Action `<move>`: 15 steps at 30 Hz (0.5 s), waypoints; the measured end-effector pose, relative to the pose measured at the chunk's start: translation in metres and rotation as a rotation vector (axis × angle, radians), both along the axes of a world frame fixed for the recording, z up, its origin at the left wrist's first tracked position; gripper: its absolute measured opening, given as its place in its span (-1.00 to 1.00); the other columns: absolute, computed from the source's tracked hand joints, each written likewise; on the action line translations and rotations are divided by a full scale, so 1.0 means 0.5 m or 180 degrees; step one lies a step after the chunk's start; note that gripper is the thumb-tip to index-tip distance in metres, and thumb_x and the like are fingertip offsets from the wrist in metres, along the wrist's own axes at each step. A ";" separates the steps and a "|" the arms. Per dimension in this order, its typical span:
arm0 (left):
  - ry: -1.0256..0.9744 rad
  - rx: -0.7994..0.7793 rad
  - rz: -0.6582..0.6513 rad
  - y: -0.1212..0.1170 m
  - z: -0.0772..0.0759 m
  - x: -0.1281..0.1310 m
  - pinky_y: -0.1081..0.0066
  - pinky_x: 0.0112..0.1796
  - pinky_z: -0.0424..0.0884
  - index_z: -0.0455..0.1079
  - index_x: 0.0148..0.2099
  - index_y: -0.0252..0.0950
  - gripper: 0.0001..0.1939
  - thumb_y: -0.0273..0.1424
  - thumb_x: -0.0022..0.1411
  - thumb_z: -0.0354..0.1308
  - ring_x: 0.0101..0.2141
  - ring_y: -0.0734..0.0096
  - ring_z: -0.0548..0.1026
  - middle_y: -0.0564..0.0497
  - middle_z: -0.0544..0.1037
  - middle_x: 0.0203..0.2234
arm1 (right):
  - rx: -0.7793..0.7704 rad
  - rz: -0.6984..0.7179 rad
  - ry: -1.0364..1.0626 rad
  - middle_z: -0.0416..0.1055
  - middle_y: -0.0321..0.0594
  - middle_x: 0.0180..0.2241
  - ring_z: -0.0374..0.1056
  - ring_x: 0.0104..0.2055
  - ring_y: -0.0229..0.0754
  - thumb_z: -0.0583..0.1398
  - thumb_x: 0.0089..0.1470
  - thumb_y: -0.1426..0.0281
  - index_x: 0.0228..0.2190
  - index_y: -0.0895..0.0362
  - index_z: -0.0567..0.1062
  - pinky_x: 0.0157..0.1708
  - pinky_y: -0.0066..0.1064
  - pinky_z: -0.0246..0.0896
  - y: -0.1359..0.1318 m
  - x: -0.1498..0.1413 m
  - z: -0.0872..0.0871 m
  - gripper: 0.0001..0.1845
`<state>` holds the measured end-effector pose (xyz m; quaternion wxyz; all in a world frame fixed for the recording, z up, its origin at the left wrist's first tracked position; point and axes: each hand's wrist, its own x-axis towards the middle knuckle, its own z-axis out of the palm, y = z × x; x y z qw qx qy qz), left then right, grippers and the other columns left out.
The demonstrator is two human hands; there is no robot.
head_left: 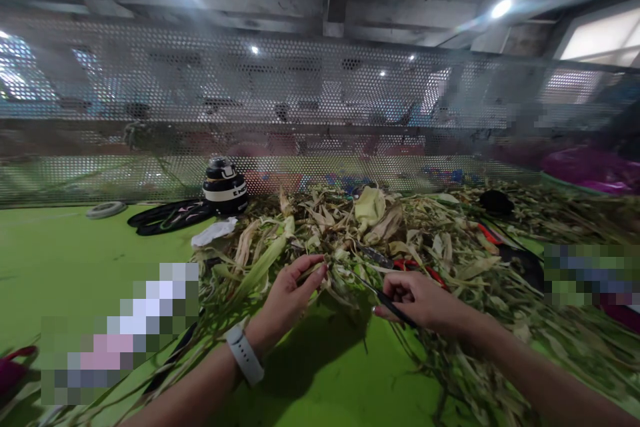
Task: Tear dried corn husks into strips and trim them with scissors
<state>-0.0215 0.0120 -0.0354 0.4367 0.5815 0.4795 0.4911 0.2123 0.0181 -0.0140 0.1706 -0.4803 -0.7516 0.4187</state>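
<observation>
Near the middle of the view, my left hand [290,297] has thumb and fingers pinched on a small bit of dry plant stuff, too small to name. A white watch strap [245,353] circles that wrist. My right hand [417,300] grips a slim black tool [393,307] like tweezers, its thin tip pointing up and left towards the left hand. Both hands hover at the near edge of a broad heap of dried husks and leaves [330,217]. A pale yellowish bundle of husk [370,207] stands up from the heap. Behind my right hand lies a red-handled tool [417,267], partly covered.
A black jug with a white band [225,193] stands at the back left, beside a black flat pouch [170,215], a grey ring [106,209] and a crumpled white tissue [214,232]. A perforated metal screen [300,93] closes off the far side of the green tabletop [60,247].
</observation>
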 end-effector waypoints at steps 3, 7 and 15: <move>0.0123 0.0208 -0.0107 0.003 -0.005 -0.004 0.40 -0.28 0.36 0.42 -0.16 -0.31 -0.67 -0.23 0.06 0.13 -0.32 0.35 0.41 -0.04 0.49 -0.34 | -0.0140 0.0046 0.0025 0.09 -0.45 -0.64 -0.01 -0.58 -0.40 0.29 -0.23 0.14 -0.57 0.18 0.27 -0.63 -0.58 -0.15 0.001 0.003 0.005 -0.59; 0.0198 0.0328 -0.0235 0.004 -0.004 -0.009 0.41 -0.27 0.36 0.42 -0.15 -0.29 -0.69 -0.24 0.09 0.11 -0.32 0.37 0.41 -0.02 0.48 -0.35 | -0.0398 0.0171 0.0120 0.14 -0.44 -0.66 0.01 -0.60 -0.40 0.26 -0.20 0.10 -0.57 0.18 0.27 -0.64 -0.58 -0.14 0.002 0.008 0.017 -0.58; -0.0054 0.0040 -0.0311 -0.005 0.013 -0.008 0.45 -0.33 0.31 0.40 -0.09 -0.29 -0.65 -0.24 0.10 0.11 -0.39 0.43 0.36 0.01 0.47 -0.43 | -0.0521 0.0231 0.0246 0.16 -0.44 -0.67 0.04 -0.62 -0.44 0.28 -0.21 0.12 -0.57 0.19 0.28 -0.65 -0.61 -0.12 0.006 0.014 0.011 -0.58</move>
